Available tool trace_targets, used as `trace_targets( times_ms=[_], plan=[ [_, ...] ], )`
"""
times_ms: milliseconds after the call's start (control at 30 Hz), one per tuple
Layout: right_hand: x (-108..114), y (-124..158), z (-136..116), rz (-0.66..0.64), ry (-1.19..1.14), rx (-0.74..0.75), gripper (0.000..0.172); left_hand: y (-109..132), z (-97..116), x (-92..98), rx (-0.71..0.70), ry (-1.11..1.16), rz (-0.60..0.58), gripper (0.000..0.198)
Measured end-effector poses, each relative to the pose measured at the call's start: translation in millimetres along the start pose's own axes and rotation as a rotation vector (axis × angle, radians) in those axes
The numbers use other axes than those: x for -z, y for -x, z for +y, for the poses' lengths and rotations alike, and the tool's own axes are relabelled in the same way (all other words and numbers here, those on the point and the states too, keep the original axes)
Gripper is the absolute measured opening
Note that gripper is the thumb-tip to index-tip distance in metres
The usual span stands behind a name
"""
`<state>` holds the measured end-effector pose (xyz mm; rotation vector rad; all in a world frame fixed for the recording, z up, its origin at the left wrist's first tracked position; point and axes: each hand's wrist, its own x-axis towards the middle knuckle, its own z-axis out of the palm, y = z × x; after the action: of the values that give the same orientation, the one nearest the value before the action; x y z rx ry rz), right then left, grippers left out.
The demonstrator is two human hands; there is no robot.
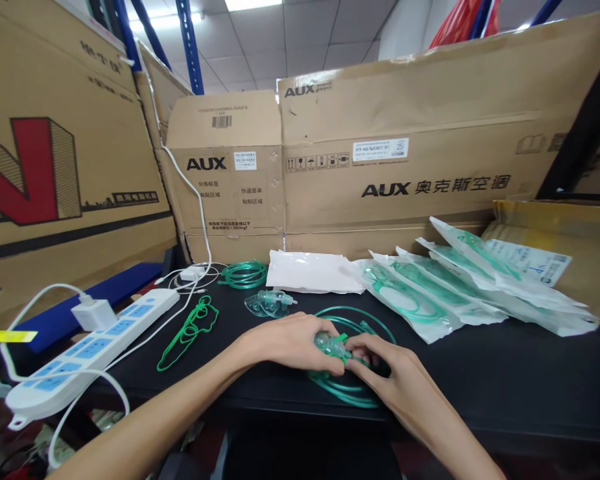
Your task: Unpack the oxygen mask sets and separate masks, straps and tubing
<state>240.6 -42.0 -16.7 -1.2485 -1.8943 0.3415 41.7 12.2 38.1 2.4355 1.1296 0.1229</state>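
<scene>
My left hand is closed around a clear green oxygen mask in front of me; much of its shape is hidden by the fingers. My right hand pinches the narrow end of the same mask from the right, its fingertips close to those of the left. Beneath and around both hands, green tubing lies in loops on the black table. Another clear mask rests just beyond my left wrist. Further left lies a loose green elastic strap.
A second tubing coil and a white paper packet lie at the back. Several clear packets with green contents overlap on the right. A white power strip with cables runs along the left. Cardboard boxes wall the table's back.
</scene>
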Motion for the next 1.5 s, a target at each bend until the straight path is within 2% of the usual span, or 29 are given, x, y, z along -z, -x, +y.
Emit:
trace_targets(
  times_ms=[100,267,367,600,733,867,1000,1067,1167,1233,1333,1400,1500],
  plan=[
    [0,0,3,-0.012,0.021,-0.018,0.007,-4,0,1.5,0.012,0.064,-0.036,0.047],
    [-2,1,5,-0.054,0.014,-0.023,0.013,-8,-1,-1.6,0.048,0.156,0.01,0.039],
    [-2,1,3,-0.061,0.015,-0.005,0.015,-8,0,-1.6,0.079,0.17,-0.015,0.032],
    [0,4,0,-0.091,0.012,0.014,0.016,-1,1,-0.6,0.003,0.135,0.032,0.027],
    [-1,5,2,-0.081,0.0,0.036,0.016,8,0,-7.0,-0.081,0.012,0.115,0.028],
    [-2,6,7,-0.092,0.033,0.066,0.02,21,2,-13.9,-0.202,-0.196,0.251,0.023],
    [0,6,13,-0.092,0.085,0.042,0.028,35,-9,-9.2,-0.342,-0.389,0.382,0.023],
    [0,5,14,-0.088,0.087,0.032,0.03,42,-18,-4.3,-0.299,-0.343,0.463,0.024],
    [-1,5,11,-0.078,0.091,0.028,0.026,47,-26,-1.8,-0.169,-0.092,0.529,0.02],
    [-2,5,8,-0.094,0.094,0.03,0.023,46,-25,-4.4,-0.096,0.073,0.491,0.02],
    [-1,6,4,-0.131,0.091,0.06,0.023,40,-23,-10.2,0.023,0.205,0.415,0.026],
    [1,8,4,-0.121,0.086,0.098,0.024,37,-23,-12.8,0.096,0.22,0.408,0.03],
    [2,8,6,-0.021,0.076,0.171,0.022,33,-25,-15.2,0.127,0.181,0.423,0.04]
  ],
)
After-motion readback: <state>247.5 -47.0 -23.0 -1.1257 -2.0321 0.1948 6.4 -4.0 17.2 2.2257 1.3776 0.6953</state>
